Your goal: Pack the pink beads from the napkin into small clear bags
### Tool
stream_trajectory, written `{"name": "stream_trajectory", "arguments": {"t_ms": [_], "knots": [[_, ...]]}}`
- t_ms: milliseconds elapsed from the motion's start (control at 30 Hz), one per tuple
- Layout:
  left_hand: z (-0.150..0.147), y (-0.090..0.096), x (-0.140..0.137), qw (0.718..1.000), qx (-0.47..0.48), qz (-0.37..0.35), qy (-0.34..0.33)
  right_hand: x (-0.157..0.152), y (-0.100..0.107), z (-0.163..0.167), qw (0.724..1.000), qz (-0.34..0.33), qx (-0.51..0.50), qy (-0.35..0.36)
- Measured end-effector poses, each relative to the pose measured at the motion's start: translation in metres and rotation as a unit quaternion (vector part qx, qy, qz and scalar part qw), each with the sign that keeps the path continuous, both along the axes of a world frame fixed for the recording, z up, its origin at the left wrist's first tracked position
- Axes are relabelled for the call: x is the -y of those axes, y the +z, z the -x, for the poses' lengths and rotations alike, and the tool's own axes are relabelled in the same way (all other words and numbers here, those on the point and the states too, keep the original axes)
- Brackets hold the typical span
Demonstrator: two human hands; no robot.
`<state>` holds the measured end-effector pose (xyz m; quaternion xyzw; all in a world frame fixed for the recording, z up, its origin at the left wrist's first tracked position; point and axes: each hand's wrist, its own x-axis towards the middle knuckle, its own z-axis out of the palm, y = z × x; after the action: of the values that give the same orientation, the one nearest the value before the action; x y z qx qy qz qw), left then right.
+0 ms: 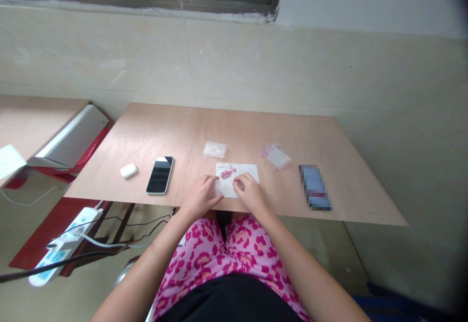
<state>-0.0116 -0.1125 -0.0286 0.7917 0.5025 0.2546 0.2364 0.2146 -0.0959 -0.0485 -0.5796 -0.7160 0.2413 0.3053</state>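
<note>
A white sheet lies near the table's front edge, with a small cluster of pink beads on it. At its left side, my left hand has a thin red string at its fingers; the string curves between the index fingertip and the thumb. My right hand rests over the sheet's right part, thumb and index finger pinched together. Whatever is in that pinch is too small to make out. The beads lie just beyond the gap between both hands.
Behind the sheet are a clear plastic bag and several small bags with pink contents. A phone and a white case lie left; a pixelated phone-like object lies right. A power strip with cables hangs lower left.
</note>
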Motion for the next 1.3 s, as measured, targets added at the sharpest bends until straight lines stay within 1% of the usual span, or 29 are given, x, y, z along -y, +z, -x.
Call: {"name": "stream_trajectory", "arguments": {"t_ms": [67, 100, 133, 200, 267, 333, 400, 467, 600, 700, 767, 933, 1000, 1133, 1300], "knots": [[-0.001, -0.001, 0.0, 1.0, -0.003, -0.003, -0.002, 0.0, 0.002, 0.005, 0.998, 0.008, -0.063, -0.021], [-0.001, -0.002, 0.0, 1.0, -0.004, -0.004, -0.004, 0.001, 0.003, 0.009, 0.995, 0.017, -0.094, -0.02], [-0.002, -0.003, 0.001, 1.0, -0.004, -0.005, -0.007, 0.002, 0.005, 0.013, 0.992, 0.028, -0.12, -0.006], [-0.003, -0.005, 0.001, 1.0, -0.002, -0.005, -0.013, 0.004, 0.009, 0.019, 0.985, 0.048, -0.157, 0.046], [-0.003, -0.005, 0.001, 1.0, 0.001, -0.001, -0.015, 0.006, 0.01, 0.021, 0.981, 0.054, -0.164, 0.084], [-0.003, -0.004, 0.002, 1.0, 0.003, 0.003, -0.015, 0.005, 0.009, 0.017, 0.988, 0.039, -0.132, 0.068], [-0.003, -0.002, 0.002, 1.0, 0.006, 0.006, -0.014, 0.002, 0.006, 0.008, 0.997, 0.014, -0.073, 0.026], [-0.003, 0.0, 0.003, 1.0, 0.006, 0.007, -0.013, -0.002, 0.002, 0.0, 1.0, -0.008, -0.007, 0.0], [-0.004, 0.002, 0.003, 1.0, 0.009, 0.006, -0.01, -0.006, 0.001, -0.008, 0.994, -0.027, 0.106, 0.012], [-0.004, 0.003, 0.003, 1.0, 0.008, 0.005, -0.011, -0.006, 0.002, -0.007, 0.987, -0.035, 0.155, 0.021], [-0.004, 0.004, 0.003, 1.0, 0.005, 0.007, -0.012, -0.005, 0.002, -0.006, 0.987, -0.037, 0.158, 0.022], [-0.003, 0.006, 0.003, 1.0, 0.0, 0.014, -0.016, -0.007, -0.007, -0.01, 0.995, -0.043, 0.094, -0.013], [-0.003, 0.006, 0.003, 1.0, -0.007, 0.014, -0.017, -0.008, -0.01, -0.012, 0.995, -0.041, 0.089, -0.016], [-0.002, 0.003, 0.003, 1.0, -0.014, 0.009, -0.019, -0.008, -0.01, -0.011, 0.995, -0.029, 0.092, 0.006], [-0.002, 0.0, 0.002, 1.0, -0.018, 0.006, -0.02, -0.003, 0.002, -0.003, 0.994, -0.037, 0.088, 0.058]]}}
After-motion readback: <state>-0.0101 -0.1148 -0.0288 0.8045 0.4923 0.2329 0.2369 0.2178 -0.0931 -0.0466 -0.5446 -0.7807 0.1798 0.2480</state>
